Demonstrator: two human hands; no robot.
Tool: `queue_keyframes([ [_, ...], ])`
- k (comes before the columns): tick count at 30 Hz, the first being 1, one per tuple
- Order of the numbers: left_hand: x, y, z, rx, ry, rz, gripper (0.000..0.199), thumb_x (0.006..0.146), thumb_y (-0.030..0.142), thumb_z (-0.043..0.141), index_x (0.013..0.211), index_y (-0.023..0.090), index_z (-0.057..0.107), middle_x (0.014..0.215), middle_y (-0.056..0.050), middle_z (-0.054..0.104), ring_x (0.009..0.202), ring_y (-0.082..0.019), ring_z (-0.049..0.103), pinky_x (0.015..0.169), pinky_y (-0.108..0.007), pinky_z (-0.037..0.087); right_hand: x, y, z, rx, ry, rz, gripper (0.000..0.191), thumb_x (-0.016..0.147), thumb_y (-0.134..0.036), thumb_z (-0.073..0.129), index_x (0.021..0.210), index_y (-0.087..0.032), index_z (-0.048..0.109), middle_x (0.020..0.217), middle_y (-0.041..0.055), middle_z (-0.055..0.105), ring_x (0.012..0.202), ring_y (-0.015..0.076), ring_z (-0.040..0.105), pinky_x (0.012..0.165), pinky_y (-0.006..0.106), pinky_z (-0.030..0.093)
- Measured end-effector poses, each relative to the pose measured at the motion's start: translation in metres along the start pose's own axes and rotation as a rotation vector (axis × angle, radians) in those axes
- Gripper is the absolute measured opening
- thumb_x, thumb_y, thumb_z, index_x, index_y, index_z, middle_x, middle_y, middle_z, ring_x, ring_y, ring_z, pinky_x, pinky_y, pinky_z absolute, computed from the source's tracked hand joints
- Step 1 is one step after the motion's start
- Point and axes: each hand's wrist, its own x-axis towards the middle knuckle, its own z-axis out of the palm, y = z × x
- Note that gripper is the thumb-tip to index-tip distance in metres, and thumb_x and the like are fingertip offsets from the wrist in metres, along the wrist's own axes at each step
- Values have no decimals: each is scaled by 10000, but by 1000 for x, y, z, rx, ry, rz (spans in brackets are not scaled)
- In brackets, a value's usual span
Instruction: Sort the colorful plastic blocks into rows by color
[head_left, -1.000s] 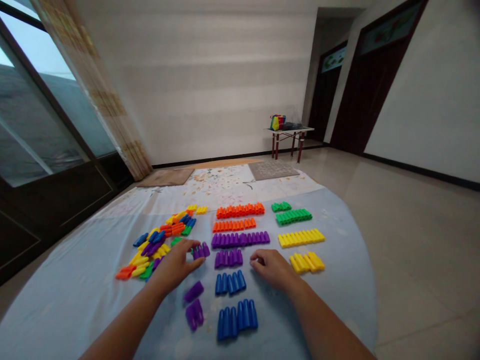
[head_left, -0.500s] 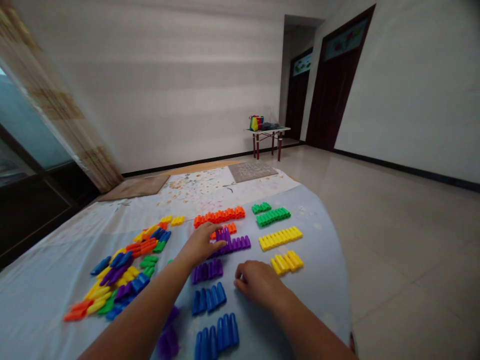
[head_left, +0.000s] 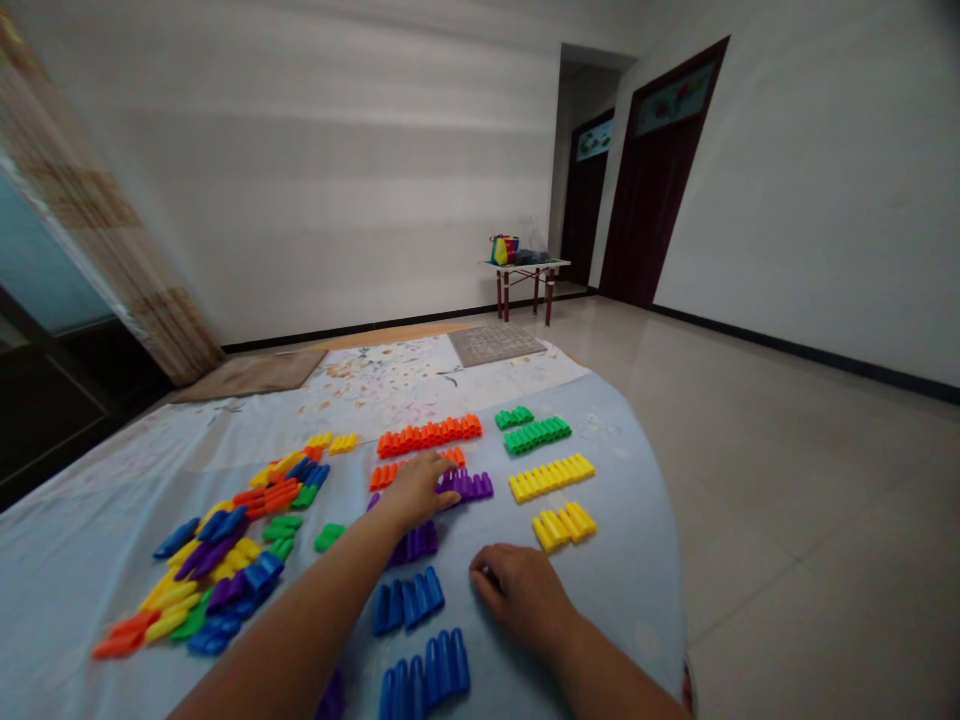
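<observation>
Rounded, bullet-shaped plastic building blocks lie sorted by colour on the table. My left hand (head_left: 416, 490) is over the near row of purple blocks (head_left: 472, 487), its thumb and fingers closed around the blocks at the row's left end. Part of that row is hidden beneath the hand and forearm. Just beyond it are orange blocks (head_left: 429, 436) in two rows. My right hand (head_left: 521, 595) rests on the cloth with fingers curled in and nothing visible in them. Left of it lie blue blocks (head_left: 409, 601); yellow blocks (head_left: 564, 526) are beyond its knuckles.
A mixed pile of blocks (head_left: 225, 560) spreads over the table's left side. Green blocks (head_left: 538, 435) stand in rows at the far right. Two mats, one brown (head_left: 251, 375) and one grey (head_left: 496, 345), lie at the far edge. A small table (head_left: 529, 266) stands by the wall.
My left hand has brought a purple block down to the row's left end, where it stood raised before. My right hand has stayed curled on the cloth. The view has shifted slightly.
</observation>
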Motion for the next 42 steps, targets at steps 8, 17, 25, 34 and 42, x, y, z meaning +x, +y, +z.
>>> queue_keyframes([
  [8,4,3,-1,29,-87,-62,480,680,398,593,1121,208,606,1132,-102,605,1049,-252,544,914,-366,405,1,6,5,24,19,-20,203,836,-256,451,883,-223,647,843,13,695,774,142,624,700,221,379],
  [17,-15,-2,-18,-50,64,-117,707,719,565,512,1313,191,426,1374,-102,442,1263,-259,387,1051,-394,293,1,7,5,39,34,-32,210,848,-268,443,881,-222,645,836,13,691,757,136,620,691,220,380],
  [25,-95,-53,-39,-177,455,-227,527,778,544,440,1139,177,555,1189,-93,585,1124,-227,509,989,-390,379,-2,9,6,72,44,-61,230,861,-292,425,867,-208,639,788,14,677,726,140,610,673,229,380],
  [34,-195,-52,-4,-323,257,-474,465,756,549,462,997,187,624,905,-52,665,818,-189,604,750,-304,474,-2,11,6,86,40,-82,283,868,-343,399,886,-195,640,718,17,651,665,149,594,639,243,382],
  [42,-186,-40,-2,-339,68,-403,377,750,456,469,952,197,654,917,-62,659,829,-200,592,774,-317,448,-3,13,8,75,50,-85,282,864,-351,402,873,-200,640,697,14,644,655,151,589,635,245,383],
])
